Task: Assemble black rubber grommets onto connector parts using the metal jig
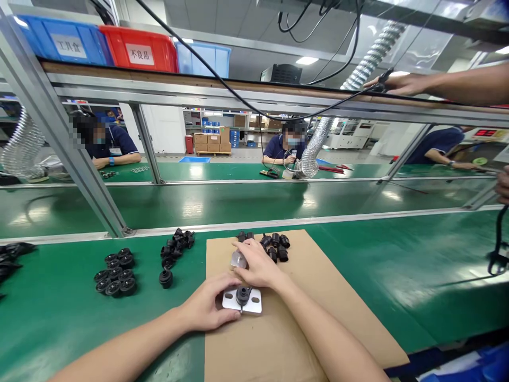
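Note:
My left hand [209,305] grips the left end of a small silver plate [254,305] with slotted holes. In the middle of that plate sits a round black part [242,295], with a dark strand beside it. Just beyond, my right hand [256,262] closes its fingers around a greyish, partly clear rounded piece [238,260]. Its exact kind does not show. Both hands are over a brown cardboard sheet [302,318]. Behind my right hand stand several black cylindrical parts [275,240], some of them hidden by the hand.
On the green table [167,329], left of the cardboard, lie several round black parts [115,273] and a pile of black pieces [177,244]. A metal frame [85,132] crosses ahead. Co-workers sit beyond it. Another person's arm [457,85] reaches in at upper right, near a black cable [318,114].

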The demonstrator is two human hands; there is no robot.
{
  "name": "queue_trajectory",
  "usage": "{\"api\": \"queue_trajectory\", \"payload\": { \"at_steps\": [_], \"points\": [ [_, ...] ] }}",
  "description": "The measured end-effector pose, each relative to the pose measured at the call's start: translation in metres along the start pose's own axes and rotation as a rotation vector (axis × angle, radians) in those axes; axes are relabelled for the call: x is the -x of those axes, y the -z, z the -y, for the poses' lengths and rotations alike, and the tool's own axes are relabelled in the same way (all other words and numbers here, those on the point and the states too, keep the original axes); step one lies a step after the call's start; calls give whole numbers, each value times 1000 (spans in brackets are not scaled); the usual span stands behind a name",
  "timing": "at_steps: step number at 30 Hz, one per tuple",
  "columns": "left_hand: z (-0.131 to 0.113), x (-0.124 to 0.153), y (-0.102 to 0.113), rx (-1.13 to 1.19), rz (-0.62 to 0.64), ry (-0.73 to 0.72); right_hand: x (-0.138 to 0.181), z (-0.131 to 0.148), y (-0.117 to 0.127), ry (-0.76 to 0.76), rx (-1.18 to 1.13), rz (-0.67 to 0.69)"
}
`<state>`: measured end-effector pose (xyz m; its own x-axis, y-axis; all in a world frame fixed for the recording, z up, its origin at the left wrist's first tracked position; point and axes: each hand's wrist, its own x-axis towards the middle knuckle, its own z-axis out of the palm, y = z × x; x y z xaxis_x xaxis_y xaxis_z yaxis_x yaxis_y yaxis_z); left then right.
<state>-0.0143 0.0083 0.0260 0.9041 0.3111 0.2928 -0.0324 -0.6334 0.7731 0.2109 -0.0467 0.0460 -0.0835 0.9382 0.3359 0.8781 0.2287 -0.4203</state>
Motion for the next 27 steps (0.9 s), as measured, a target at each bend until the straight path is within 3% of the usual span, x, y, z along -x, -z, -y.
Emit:
{"api": "queue_trajectory", "payload": {
  "at_steps": [4, 7, 11, 17, 27],
  "points": [
    [8, 1, -6, 104, -55, 158, 13, -2, 21, -46, -431, -37],
    [10, -2, -7, 172, -104, 193, 21, 6, 40, 38, -561, 14],
    [11, -5, -4, 183, -127, 176, 26, 22, 53, 155, -499, 154],
    [17, -4, -6, 215, -135, 169, 28, 32, 62, 174, -433, 316],
    [14, -4, -4, 155, -125, 181, 25, 27, 62, 198, -502, 380]
  ]
}}
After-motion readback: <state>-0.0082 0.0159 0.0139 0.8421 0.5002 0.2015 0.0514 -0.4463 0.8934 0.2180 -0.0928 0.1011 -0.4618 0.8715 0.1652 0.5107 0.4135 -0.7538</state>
